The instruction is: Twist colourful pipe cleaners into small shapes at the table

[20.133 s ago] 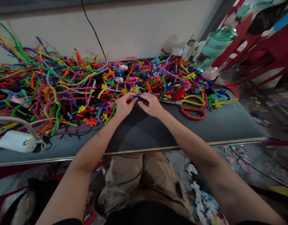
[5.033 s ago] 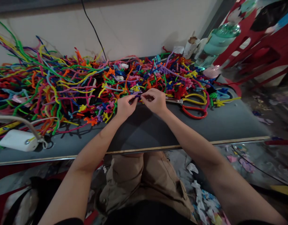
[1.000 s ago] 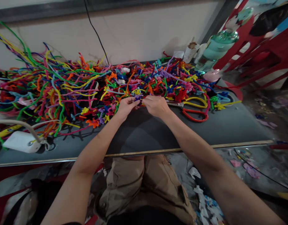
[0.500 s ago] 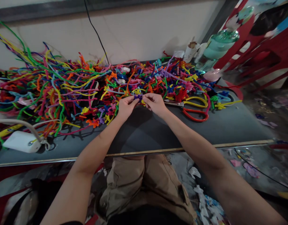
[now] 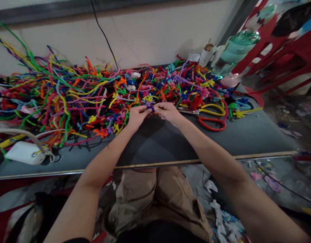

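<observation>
Both hands meet at the front edge of a heap of pipe cleaners in many colours. A small purple pipe cleaner piece sits between them. My left hand pinches its left side with thumb and forefinger. From the other side my right hand grips it, fingers curled and pressed together. The piece's exact shape is partly hidden by the fingertips. Just right of my right hand lie scissors with one yellow and one red handle loop, their blades partly under the pipe cleaners.
A white power adapter with a thick cable lies at the table's left front. At the back right stand a paper cup and a green-tinted clear bottle. Red chairs are beyond. Scraps litter the floor.
Both hands stay together around the purple piece, with a slight shift of the fingertips; more of the purple shows between them. The rest of the scene looks the same.
</observation>
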`<action>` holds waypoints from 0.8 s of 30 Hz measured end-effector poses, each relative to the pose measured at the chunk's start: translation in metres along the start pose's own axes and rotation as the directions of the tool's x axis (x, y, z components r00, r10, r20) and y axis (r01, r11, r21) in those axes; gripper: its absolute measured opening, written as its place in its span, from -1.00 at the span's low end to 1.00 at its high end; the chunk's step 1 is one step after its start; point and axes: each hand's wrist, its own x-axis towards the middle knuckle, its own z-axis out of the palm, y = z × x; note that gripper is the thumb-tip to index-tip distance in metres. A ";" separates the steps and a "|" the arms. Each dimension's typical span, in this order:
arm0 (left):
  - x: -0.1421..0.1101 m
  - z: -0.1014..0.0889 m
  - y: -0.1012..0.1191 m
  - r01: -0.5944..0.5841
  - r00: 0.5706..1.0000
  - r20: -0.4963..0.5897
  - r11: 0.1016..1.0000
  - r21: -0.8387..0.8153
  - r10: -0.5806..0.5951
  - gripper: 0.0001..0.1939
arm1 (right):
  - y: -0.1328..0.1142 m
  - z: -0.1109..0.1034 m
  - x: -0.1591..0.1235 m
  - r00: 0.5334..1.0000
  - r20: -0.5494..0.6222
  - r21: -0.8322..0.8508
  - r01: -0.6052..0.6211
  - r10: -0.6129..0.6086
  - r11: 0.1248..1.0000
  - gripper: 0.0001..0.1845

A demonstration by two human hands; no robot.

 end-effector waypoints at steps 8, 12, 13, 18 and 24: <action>0.001 0.002 -0.003 0.017 0.999 0.034 1.000 0.026 -0.018 -0.81 | 0.004 -0.005 0.004 0.997 0.018 -0.051 -0.074 0.075 0.996 -0.65; 0.004 0.005 -0.001 0.113 0.992 -0.038 0.980 -0.167 -0.121 -0.76 | 0.005 0.001 0.005 0.957 -0.187 -0.183 0.186 -0.220 0.965 -0.69; 0.005 0.005 -0.001 0.140 0.988 -0.042 0.971 -0.196 -0.151 -0.75 | 0.005 0.002 0.004 0.924 -0.213 -0.270 0.255 -0.316 0.928 -0.72; 0.007 0.002 0.001 0.212 0.975 -0.010 0.951 -0.227 -0.220 -0.69 | 0.001 0.000 0.000 0.836 -0.161 -0.555 0.363 -0.524 0.748 -0.85; 0.004 0.001 0.000 0.167 0.985 0.065 0.969 -0.180 -0.158 -0.74 | 0.001 0.001 0.000 0.851 -0.152 -0.571 0.339 -0.502 0.748 -0.83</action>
